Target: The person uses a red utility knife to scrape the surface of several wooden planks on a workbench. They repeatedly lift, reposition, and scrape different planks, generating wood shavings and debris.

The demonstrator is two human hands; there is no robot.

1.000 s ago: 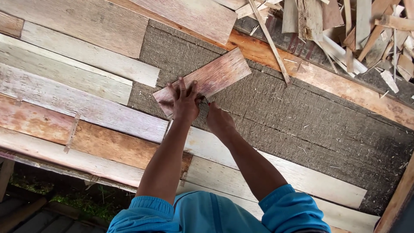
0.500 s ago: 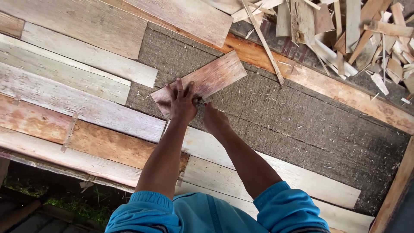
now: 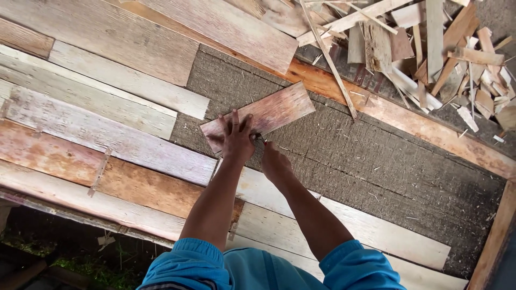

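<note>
A left hand [image 3: 237, 140], fingers spread, presses flat a thin, stiff, seemingly light reddish board [image 3: 260, 115] on grey matting [image 3: 344, 145], best gripped by its long edges, while the right hand [image 3: 274, 161], beside it, apparently pinches a small tool.

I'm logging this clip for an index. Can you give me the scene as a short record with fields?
left hand: flat, fingers spread, pressing on the short board
right hand: closed by the board's near edge; a small tool barely shows
board: reddish, lies on the grey mat
around: pale planks, scrap pile
sleeves: blue
</note>
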